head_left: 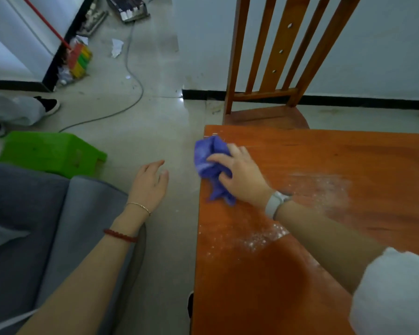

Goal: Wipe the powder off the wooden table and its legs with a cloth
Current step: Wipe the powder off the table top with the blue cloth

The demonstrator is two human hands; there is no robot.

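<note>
Your right hand [242, 176] bunching the purple cloth [212, 165] at the wooden bench [336, 151] left edge, fingers [219, 157] curled over it, white powder [319, 189] just beside your wrist, left hand [150, 184] hovering off-bench, fingers relaxed, apart

Green stool [51, 153], broom [79, 59], wooden chair [276, 68].

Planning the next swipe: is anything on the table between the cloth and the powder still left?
Nothing visible. The right hand holds the cloth at the table edge; bare wood runs to the powder, with another patch by the forearm.
</note>
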